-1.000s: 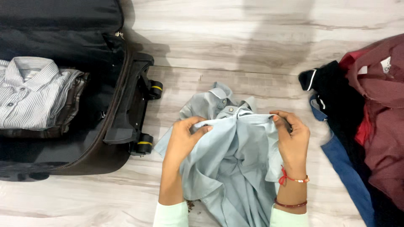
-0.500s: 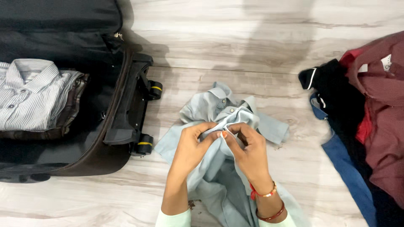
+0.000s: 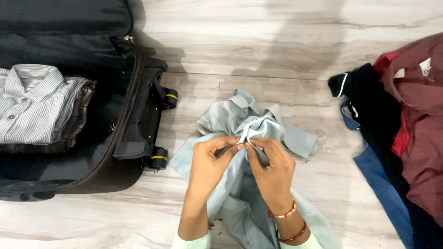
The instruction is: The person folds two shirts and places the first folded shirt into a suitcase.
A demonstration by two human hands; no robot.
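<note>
A pale blue collared shirt (image 3: 300,138) lies crumpled on the wooden floor in front of me. My left hand (image 3: 210,161) and my right hand (image 3: 272,168) meet at its middle, just below the collar, and both pinch the front edge of the fabric between fingertips. The shirt's lower part runs under my forearms toward the bottom edge. Bangles sit on my right wrist.
An open dark suitcase (image 3: 124,143) lies at the left, with a folded striped shirt (image 3: 32,103) on other folded clothes inside. A heap of maroon (image 3: 422,120), black (image 3: 369,106) and blue (image 3: 383,193) clothes lies at the right. Bare floor (image 3: 258,41) stretches beyond the shirt.
A second ago my hands were apart, holding the shirt's two front edges. They have come together at the centre and now pinch the fabric close to each other.
</note>
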